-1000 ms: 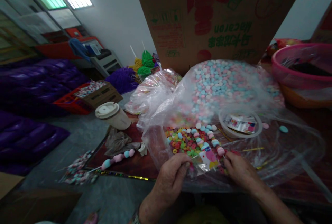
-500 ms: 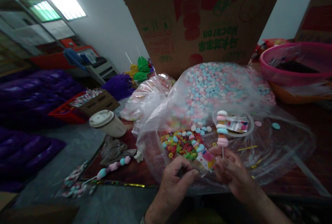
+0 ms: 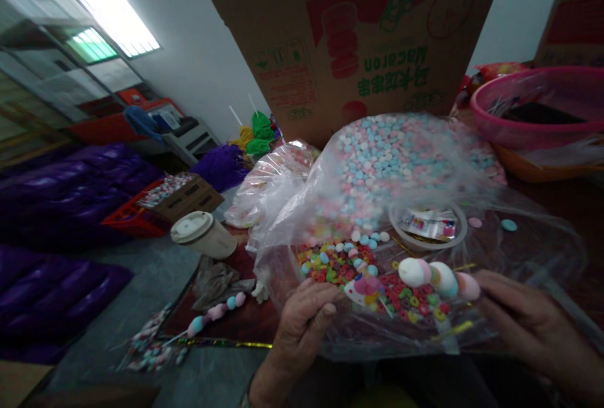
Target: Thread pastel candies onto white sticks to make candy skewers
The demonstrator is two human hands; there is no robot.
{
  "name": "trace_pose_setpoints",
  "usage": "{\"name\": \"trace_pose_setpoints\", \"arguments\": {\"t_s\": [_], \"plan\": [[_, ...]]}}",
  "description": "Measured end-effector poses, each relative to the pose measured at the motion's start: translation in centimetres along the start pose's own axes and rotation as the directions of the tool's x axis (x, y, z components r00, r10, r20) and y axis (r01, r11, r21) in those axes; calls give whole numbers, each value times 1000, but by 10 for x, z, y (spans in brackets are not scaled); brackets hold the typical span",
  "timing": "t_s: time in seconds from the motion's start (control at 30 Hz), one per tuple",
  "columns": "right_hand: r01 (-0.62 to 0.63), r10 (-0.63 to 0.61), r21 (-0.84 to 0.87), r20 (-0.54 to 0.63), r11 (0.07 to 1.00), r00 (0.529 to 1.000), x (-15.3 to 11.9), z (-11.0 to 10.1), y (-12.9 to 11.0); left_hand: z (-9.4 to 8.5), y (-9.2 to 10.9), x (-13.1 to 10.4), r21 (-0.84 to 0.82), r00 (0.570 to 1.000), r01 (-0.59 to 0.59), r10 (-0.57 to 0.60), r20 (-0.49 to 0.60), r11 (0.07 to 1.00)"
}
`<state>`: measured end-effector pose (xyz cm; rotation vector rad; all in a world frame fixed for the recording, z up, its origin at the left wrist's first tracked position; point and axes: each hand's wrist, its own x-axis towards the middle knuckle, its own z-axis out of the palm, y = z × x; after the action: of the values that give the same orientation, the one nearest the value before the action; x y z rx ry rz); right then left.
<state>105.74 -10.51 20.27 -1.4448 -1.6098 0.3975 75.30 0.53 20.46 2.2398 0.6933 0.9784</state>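
"Candy skewer [image 3: 438,279], where do you have it?"

"It is at my right hand [image 3: 538,329], above the clear plastic sheet [image 3: 528,257]. But you want first the surface, yes?"

"Please, the surface and the room."

"The table [image 3: 257,326] is dark red-brown. On it I see many small ring candies [image 3: 415,301], and behind them one big bag of pink, blue and white candies [image 3: 391,156]. A round tub [image 3: 465,232] contains printed packets. To the left stand a lidded cup [image 3: 205,235] and, in front of it, crumpled grey plastic [image 3: 212,279]. Another skewer [image 3: 217,312] lies near this plastic. Behind the big bag rises a cardboard box [image 3: 292,80] with upside-down writing, and a pink basin [image 3: 523,134] is at the right. Farther left there are purple sacks [image 3: 61,294] on a grey floor [image 3: 198,373], and a bright window [image 3: 108,5]."

"And the hands?"

"My right hand pinches the skewer at its near pink end, so the candies point to the left; the stick is hidden. My left hand [image 3: 299,329] has its fingers bent and its thumb upward, just beside a printed packet [image 3: 364,288]. If it grips something, I cannot tell."
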Motion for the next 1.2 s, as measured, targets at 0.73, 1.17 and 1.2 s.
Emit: {"name": "trace_pose_setpoints", "arguments": {"t_s": [0.73,1.17,1.2], "plan": [[328,-154,-345,445,880,882,30,-9,-15,33,22,24,172,931,-6,-57,360,985],[434,-99,-326,694,840,713,54,8,-26,52,20,28,-141,793,406,-271,546,903],[352,-61,-333,644,875,762,53,7,-23,50,20,28,-111,794,390,-273,543,914]]}}
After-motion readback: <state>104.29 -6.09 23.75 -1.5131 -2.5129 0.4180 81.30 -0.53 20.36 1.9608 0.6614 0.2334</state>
